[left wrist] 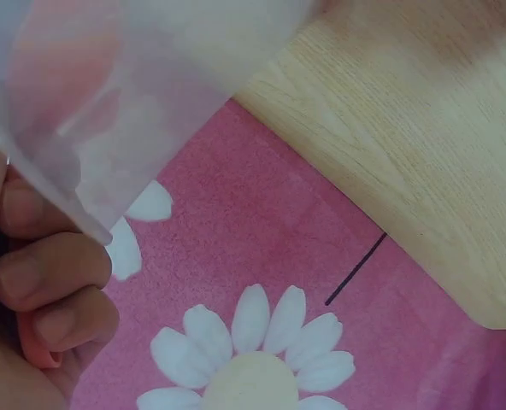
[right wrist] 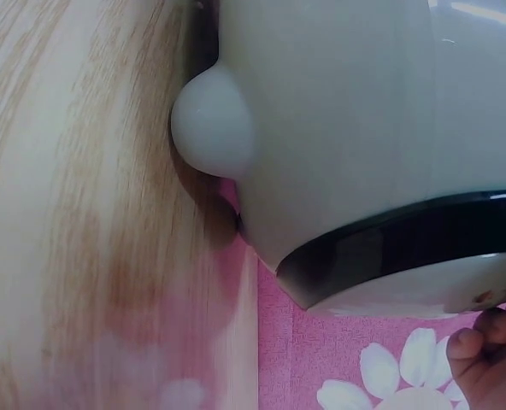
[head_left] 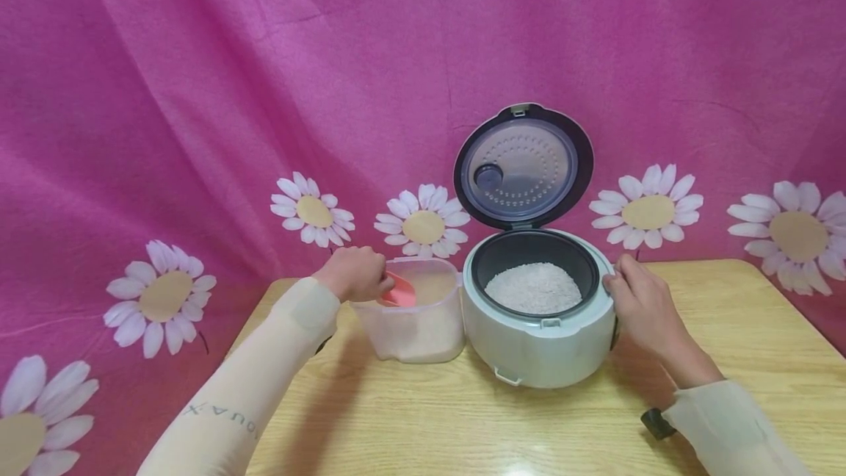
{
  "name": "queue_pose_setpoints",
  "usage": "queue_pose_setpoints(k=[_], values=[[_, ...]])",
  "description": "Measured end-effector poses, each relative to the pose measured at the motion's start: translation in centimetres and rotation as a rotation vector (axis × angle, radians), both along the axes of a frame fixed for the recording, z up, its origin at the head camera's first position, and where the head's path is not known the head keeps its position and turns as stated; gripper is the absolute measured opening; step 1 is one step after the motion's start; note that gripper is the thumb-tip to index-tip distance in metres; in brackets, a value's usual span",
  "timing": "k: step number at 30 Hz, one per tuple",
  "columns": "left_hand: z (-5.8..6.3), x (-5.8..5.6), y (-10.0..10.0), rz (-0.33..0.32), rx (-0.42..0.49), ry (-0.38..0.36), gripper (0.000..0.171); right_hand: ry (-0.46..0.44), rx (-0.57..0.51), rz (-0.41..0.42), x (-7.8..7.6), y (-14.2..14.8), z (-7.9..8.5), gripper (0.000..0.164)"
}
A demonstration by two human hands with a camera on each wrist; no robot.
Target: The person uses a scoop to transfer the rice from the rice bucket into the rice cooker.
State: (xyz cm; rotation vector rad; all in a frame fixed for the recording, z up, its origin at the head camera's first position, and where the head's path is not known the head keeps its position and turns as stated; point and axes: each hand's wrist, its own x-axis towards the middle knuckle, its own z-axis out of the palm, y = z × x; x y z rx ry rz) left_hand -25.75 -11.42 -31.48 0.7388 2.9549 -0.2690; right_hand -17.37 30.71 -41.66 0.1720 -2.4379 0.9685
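Observation:
In the head view my left hand [head_left: 353, 274] grips a coral-pink scoop [head_left: 400, 291], whose bowl dips inside a translucent plastic container [head_left: 411, 336] of rice. Curled fingers [left wrist: 52, 265] wrap the scoop's handle in the left wrist view, and its bowl shows blurred through the container wall. Right beside the container stands a pale green rice cooker [head_left: 538, 358], its lid [head_left: 529, 160] raised. A mound of white rice [head_left: 532, 289] lies in the dark inner pot. My right hand [head_left: 644, 305] holds the cooker's right side near the rim; some fingers are hidden there.
Both vessels stand on a light wooden table [head_left: 410, 417]. Close behind its back edge hangs a magenta cloth [head_left: 370, 94] with white daisies. A small white latch-like loop [head_left: 507, 377] juts from the cooker's lower front.

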Motion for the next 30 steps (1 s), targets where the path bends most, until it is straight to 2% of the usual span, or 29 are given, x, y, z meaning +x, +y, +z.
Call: queue_pose_setpoints(k=[6,15,25,30], values=[[-0.4,-0.2,0.5,-0.012,-0.007,0.018,0.036,0.014,0.001,0.002,-0.1,0.1,-0.2,0.019],[-1.5,-0.6,1.7,-0.068,-0.077,0.047,0.044,0.021,-0.012,-0.012,-0.1,0.0,-0.3,0.019],[-1.9,-0.9,2.8,-0.052,-0.133,0.081,0.041,0.048,-0.009,-0.019,-0.3,-0.1,-0.3,0.018],[-2.0,-1.0,3.3,-0.013,-0.171,0.052,0.034,0.077,-0.008,-0.023,-0.3,-0.1,-0.4,0.019]])
